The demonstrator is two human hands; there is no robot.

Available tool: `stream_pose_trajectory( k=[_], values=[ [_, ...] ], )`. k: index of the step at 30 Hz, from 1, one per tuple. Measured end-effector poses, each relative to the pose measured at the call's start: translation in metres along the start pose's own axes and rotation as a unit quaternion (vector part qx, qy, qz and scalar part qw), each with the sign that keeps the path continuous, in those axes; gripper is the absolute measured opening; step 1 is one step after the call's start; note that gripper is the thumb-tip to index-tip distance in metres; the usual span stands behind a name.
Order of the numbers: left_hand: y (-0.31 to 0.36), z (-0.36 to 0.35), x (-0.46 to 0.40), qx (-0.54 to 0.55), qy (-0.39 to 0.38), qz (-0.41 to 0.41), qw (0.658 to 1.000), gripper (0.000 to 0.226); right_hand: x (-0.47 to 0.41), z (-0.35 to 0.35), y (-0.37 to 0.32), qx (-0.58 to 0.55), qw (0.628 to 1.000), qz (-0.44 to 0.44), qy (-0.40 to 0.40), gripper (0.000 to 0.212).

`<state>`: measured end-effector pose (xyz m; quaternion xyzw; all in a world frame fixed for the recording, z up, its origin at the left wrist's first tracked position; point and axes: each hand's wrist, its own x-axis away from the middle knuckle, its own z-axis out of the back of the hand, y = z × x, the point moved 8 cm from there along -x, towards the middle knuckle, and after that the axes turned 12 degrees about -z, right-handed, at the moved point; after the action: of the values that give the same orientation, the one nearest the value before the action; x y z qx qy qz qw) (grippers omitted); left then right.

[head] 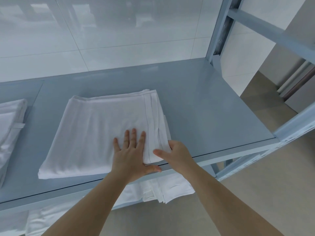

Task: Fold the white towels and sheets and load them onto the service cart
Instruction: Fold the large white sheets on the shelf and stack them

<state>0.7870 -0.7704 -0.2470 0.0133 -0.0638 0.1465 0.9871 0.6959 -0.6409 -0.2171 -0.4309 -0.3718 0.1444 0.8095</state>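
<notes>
The folded sheet (95, 133) lies on the grey shelf (213, 108), its near right corner at the front edge. Your left hand (131, 154) presses flat on it, fingers spread; your right hand (177, 155) pinches that corner's layers. Hold down firmly and square the hemmed edges before lifting.

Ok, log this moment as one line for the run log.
left hand: flat on folded white sheet | right hand: grips sheet's near right corner | sheet: on grey metal shelf | second white bundle: left
</notes>
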Motion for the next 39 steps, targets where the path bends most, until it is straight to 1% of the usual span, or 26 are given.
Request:
stream_pose_trajectory(
  k=[2, 3, 6, 7, 8, 9, 10, 11, 12, 13, 14, 16, 18, 19, 23, 25, 28, 31, 33, 34, 35, 37, 38, 39],
  values=[
    [0.001, -0.001, 0.000, 0.006, -0.008, -0.008, 1.000, 0.129, 0.003, -0.002, 0.009, -0.021, 0.999, -0.023, 0.031, 0.027],
    [0.002, 0.000, 0.000, 0.012, -0.008, -0.012, 1.000, 0.123, 0.006, -0.003, 0.013, -0.028, 0.998, -0.028, 0.047, 0.025],
    [0.000, 0.005, 0.003, 0.048, 0.002, -0.018, 0.999, 0.084, 0.017, -0.002, 0.015, -0.018, 0.995, -0.027, 0.090, 0.016],
    [0.001, 0.007, 0.003, 0.055, 0.005, -0.017, 0.998, 0.073, 0.021, -0.001, 0.016, -0.015, 0.994, -0.024, 0.102, 0.018],
    [0.001, 0.008, 0.004, 0.055, 0.008, -0.014, 0.998, 0.066, 0.026, 0.003, 0.015, 0.001, 0.991, -0.011, 0.132, 0.022],
    [0.002, 0.008, 0.004, 0.052, 0.009, -0.009, 0.999, 0.063, 0.033, 0.011, 0.011, 0.035, 0.980, 0.021, 0.192, 0.027],
    [0.003, 0.009, 0.004, 0.050, 0.011, -0.004, 0.999, 0.061, 0.043, 0.017, -0.001, 0.087, 0.958, 0.079, 0.263, 0.031],
    [0.004, 0.010, 0.004, 0.051, 0.013, 0.001, 0.999, 0.061, 0.051, 0.016, -0.016, 0.145, 0.927, 0.151, 0.312, 0.034],
    [0.005, 0.010, 0.005, 0.053, 0.015, 0.006, 0.998, 0.059, 0.056, 0.006, -0.030, 0.203, 0.896, 0.220, 0.328, 0.038],
    [0.005, 0.010, 0.005, 0.052, 0.012, 0.012, 0.999, 0.056, 0.055, -0.009, -0.040, 0.262, 0.875, 0.264, 0.310, 0.042],
    [0.005, 0.009, 0.006, 0.043, 0.009, 0.017, 0.999, 0.053, 0.049, -0.026, -0.043, 0.314, 0.867, 0.278, 0.267, 0.043],
    [0.005, 0.008, 0.006, 0.024, 0.014, 0.023, 0.999, 0.052, 0.031, -0.048, -0.032, 0.386, 0.869, 0.243, 0.189, 0.047],
    [0.006, 0.008, 0.007, 0.021, 0.024, 0.024, 0.999, 0.051, 0.016, -0.052, -0.012, 0.412, 0.877, 0.194, 0.150, 0.051],
    [0.006, 0.009, 0.008, 0.024, 0.026, 0.024, 0.999, 0.051, 0.012, -0.053, -0.006, 0.409, 0.882, 0.185, 0.142, 0.052],
    [0.004, 0.009, 0.010, 0.045, 0.037, 0.046, 0.997, 0.052, 0.010, -0.051, 0.001, 0.365, 0.905, 0.151, 0.156, 0.051],
    [-0.003, 0.008, 0.010, 0.056, 0.029, 0.070, 0.996, 0.056, 0.010, -0.051, 0.004, 0.368, 0.907, 0.116, 0.171, 0.051],
    [-0.038, 0.007, 0.013, 0.062, 0.006, 0.125, 0.990, 0.070, 0.013, -0.051, 0.003, 0.406, 0.892, 0.080, 0.180, 0.052],
    [-0.072, 0.007, 0.019, 0.062, -0.002, 0.181, 0.982, 0.078, 0.011, -0.050, -0.010, 0.461, 0.863, 0.052, 0.201, 0.055],
    [-0.074, 0.009, 0.023, 0.057, 0.010, 0.192, 0.980, 0.078, 0.004, -0.052, -0.030, 0.479, 0.848, 0.070, 0.217, 0.052],
    [-0.073, 0.009, 0.023, 0.057, 0.014, 0.191, 0.980, 0.077, -0.002, -0.058, -0.041, 0.480, 0.847, 0.099, 0.208, 0.052],
    [-0.071, 0.008, 0.023, 0.058, 0.015, 0.190, 0.980, 0.075, -0.007, -0.069, -0.050, 0.481, 0.847, 0.140, 0.180, 0.052],
    [-0.071, 0.007, 0.023, 0.053, 0.021, 0.191, 0.980, 0.069, -0.016, -0.095, -0.054, 0.498, 0.838, 0.203, 0.088, 0.052],
    [-0.072, 0.007, 0.024, 0.049, 0.027, 0.193, 0.980, 0.067, -0.023, -0.098, -0.049, 0.513, 0.831, 0.206, 0.060, 0.053],
    [-0.073, 0.008, 0.024, 0.046, 0.032, 0.194, 0.979, 0.066, -0.036, -0.091, -0.045, 0.527, 0.827, 0.189, 0.055, 0.053]
  ],
)
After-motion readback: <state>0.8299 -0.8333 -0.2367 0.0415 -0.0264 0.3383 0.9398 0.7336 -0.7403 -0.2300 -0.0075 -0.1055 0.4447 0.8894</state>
